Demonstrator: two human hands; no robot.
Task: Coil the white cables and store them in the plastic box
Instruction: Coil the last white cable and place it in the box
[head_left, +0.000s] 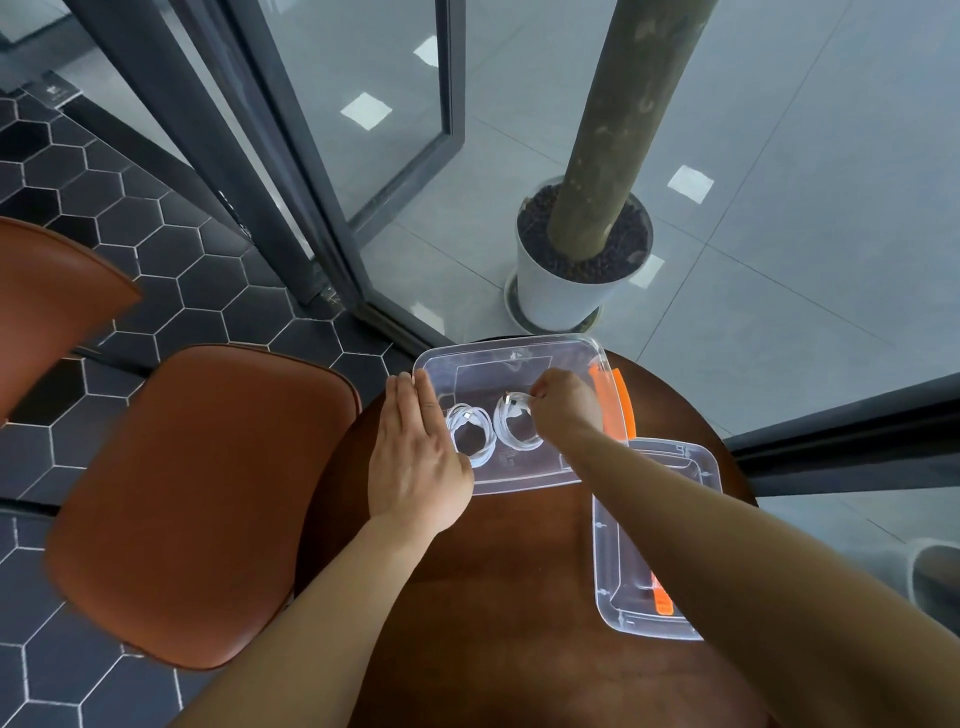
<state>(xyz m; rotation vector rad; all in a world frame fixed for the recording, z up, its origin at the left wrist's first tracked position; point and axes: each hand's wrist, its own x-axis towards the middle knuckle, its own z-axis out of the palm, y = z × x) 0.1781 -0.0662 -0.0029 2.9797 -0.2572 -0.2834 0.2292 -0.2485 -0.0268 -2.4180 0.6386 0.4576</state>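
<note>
Plastic box (519, 345), two coiled white cables (470, 428) inside

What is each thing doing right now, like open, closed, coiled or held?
plastic box: open, lid off.
lid: lying beside box.
left cable: coiled, in box.
right cable: coiled, end pinched.
left hand: flat against box.
right hand: pinching right cable.

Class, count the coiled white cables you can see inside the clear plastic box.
2. One coil lies in the box beside the left hand; the other lies right of it, pinched by the right hand.
</note>
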